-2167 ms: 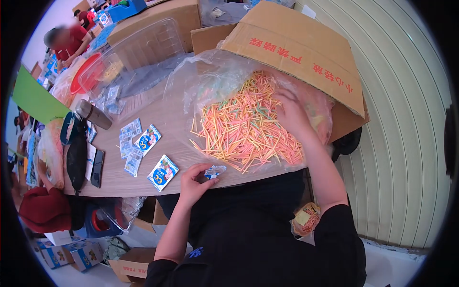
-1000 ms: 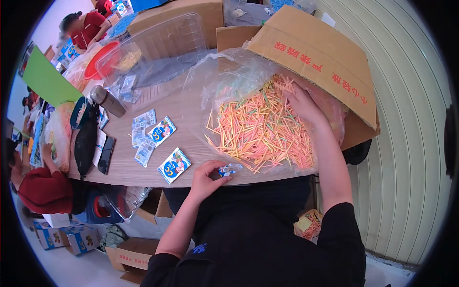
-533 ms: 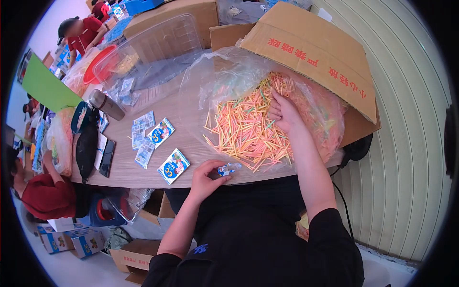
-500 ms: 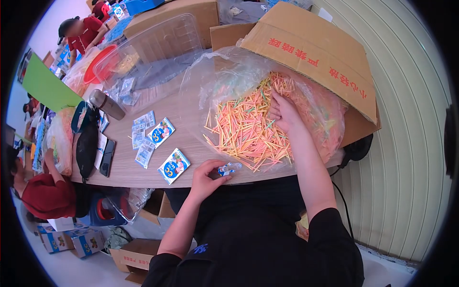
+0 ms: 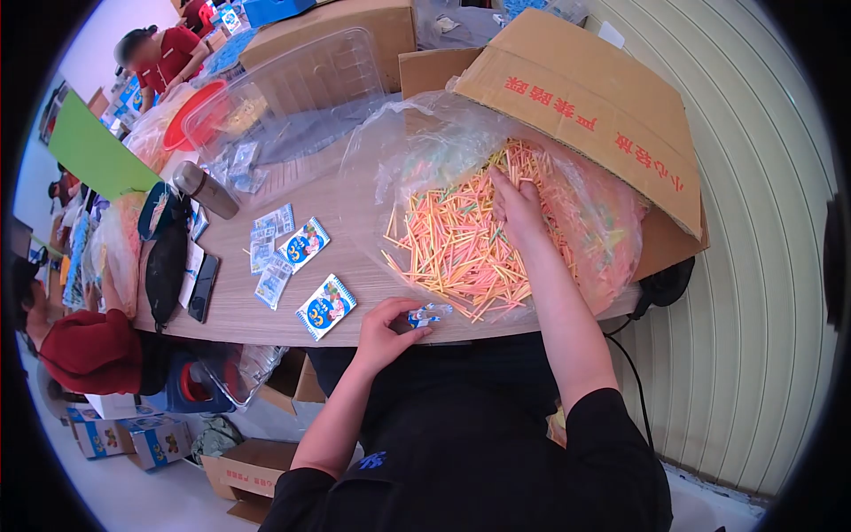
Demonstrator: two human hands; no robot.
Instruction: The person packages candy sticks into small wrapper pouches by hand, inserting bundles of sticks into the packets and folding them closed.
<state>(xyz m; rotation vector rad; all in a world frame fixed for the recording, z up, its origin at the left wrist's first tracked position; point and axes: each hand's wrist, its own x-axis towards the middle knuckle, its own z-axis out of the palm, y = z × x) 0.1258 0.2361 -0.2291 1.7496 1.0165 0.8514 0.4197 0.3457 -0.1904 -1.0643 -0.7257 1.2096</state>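
My left hand [image 5: 388,334] is closed round a small blue and clear packet [image 5: 425,316] at the table's front edge. My right hand [image 5: 516,202] reaches into a heap of thin pink, yellow and green sticks [image 5: 465,244], its thumb and fingers touching the sticks; whether it grips any is too small to tell. The heap lies in an open clear plastic bag [image 5: 381,151] that spills from a cardboard box [image 5: 589,106]. Left of my left hand lie a blue and white packet [image 5: 325,307], a second like it [image 5: 304,245] and several small clear-blue sachets [image 5: 273,282].
Further left on the table [image 5: 239,321] are a steel flask [image 5: 206,190], a phone [image 5: 204,288] and a black pouch [image 5: 166,275]. A clear plastic tray [image 5: 292,89] and a red basin [image 5: 191,115] stand behind. Two people in red sit at the left.
My right hand has moved from the right side of the heap to the left, and its sticks have shifted. My left hand keeps its hold on the packet. The view has shifted slightly.
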